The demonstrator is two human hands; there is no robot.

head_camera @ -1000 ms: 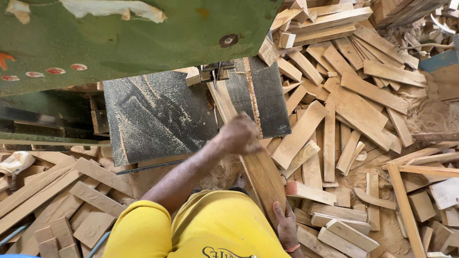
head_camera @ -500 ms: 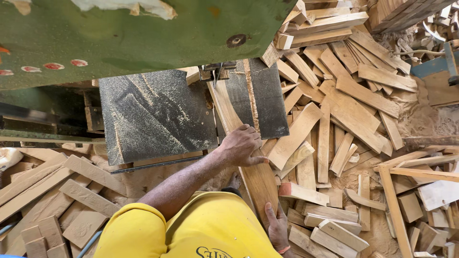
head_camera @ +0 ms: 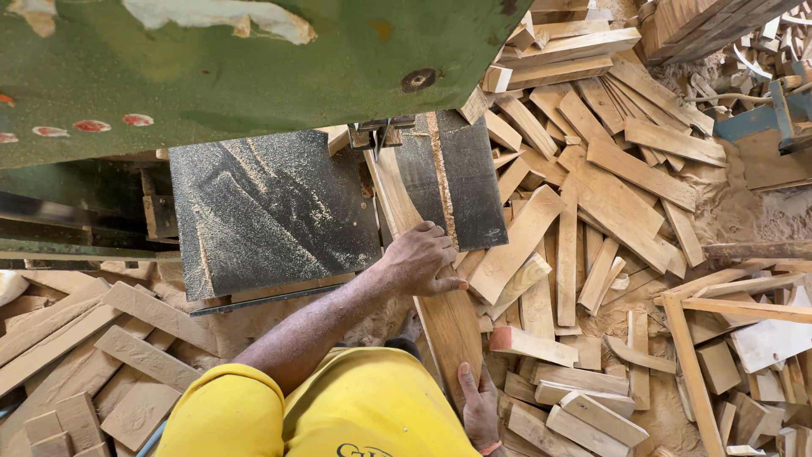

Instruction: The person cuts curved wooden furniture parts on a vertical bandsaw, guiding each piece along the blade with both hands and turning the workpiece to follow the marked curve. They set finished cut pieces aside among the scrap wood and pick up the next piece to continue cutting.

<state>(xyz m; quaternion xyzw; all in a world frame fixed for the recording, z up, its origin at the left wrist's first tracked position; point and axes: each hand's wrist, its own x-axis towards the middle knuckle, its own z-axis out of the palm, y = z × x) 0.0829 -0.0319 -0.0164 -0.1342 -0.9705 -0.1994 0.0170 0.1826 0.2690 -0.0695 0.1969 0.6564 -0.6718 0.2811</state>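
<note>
A long pale wooden plank [head_camera: 448,326] lies across the dark, sawdust-covered saw table [head_camera: 271,220], its far end at the blade guide [head_camera: 381,131]. My left hand [head_camera: 420,261] presses flat on the plank at the table's near edge, fingers spread over the wood. My right hand [head_camera: 480,406], with an orange wristband, holds the plank's near end by my yellow shirt [head_camera: 355,410].
The saw's green housing [head_camera: 254,68] fills the top left. Heaps of cut wooden slats [head_camera: 609,195] cover the floor to the right, more offcuts [head_camera: 101,338] to the left. Sawdust [head_camera: 744,211] lies at the right, near a blue frame [head_camera: 761,127].
My left hand has slid a little along the plank toward me, from the middle of the table to its near edge. The right hand stays at the plank's end.
</note>
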